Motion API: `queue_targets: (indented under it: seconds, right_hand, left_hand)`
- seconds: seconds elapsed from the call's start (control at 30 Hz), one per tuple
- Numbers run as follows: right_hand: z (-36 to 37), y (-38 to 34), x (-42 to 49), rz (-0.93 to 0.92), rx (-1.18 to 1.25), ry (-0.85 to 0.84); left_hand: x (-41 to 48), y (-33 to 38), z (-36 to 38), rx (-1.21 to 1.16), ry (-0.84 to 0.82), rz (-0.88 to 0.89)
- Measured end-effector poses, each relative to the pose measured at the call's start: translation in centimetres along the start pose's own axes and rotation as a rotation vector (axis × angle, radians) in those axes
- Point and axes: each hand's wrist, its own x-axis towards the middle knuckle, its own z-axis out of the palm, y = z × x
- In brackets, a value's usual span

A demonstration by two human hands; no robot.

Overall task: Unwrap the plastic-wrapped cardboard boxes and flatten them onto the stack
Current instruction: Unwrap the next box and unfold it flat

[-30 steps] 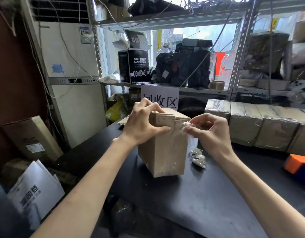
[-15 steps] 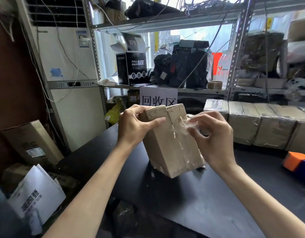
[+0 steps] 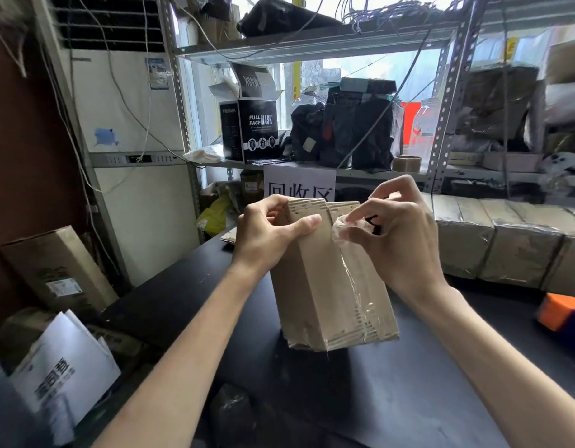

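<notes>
We hold cardboard bundle [image 3: 325, 286] tilted over black table [image 3: 409, 383]: left hand [image 3: 266, 234] grips top, right hand [image 3: 396, 240] pinches plastic wrap [image 3: 342, 227]. Wrapped bundles [image 3: 506, 244] behind, orange block [image 3: 557, 310] right. Bundle leans more than before.

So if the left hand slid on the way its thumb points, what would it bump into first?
Probably the bunched plastic wrap pinched by the right hand. The left hand grips the cardboard bundle, thumb aimed right across its front; depth is hard to judge.

Black table [image 3: 409, 399] carries wrapped bundles [image 3: 519, 250], orange block [image 3: 557, 310]
</notes>
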Motion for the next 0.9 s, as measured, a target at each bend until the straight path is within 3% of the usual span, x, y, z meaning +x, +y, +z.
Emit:
queue_targets:
  seconds: [0.23, 0.4, 0.53, 0.73, 0.9]
  right_hand:
    - [1.4, 0.7, -1.0, -0.225, -0.154, -0.006]
    - [0.8, 1.0, -0.8, -0.338, -0.112, -0.28]
    - [0.7, 1.4, -0.7, -0.342, -0.112, -0.205]
    - [-0.1, 1.0, 0.2, -0.136, 0.078, -0.3]
    - [-1.8, 0.9, 2.2, 0.202, 0.359, -0.609]
  left_hand:
    - [0.2, 0.0, 0.5, 0.051, -0.018, 0.005]
    - [0.4, -0.3, 0.3, 0.073, -0.006, 0.002]
    - [0.3, -0.5, 0.5, 0.057, -0.014, -0.019]
    - [0.3, -1.1, 0.6, 0.011, 0.03, -0.011]
    - [0.4, -1.1, 0.9, -0.005, 0.016, 0.008]
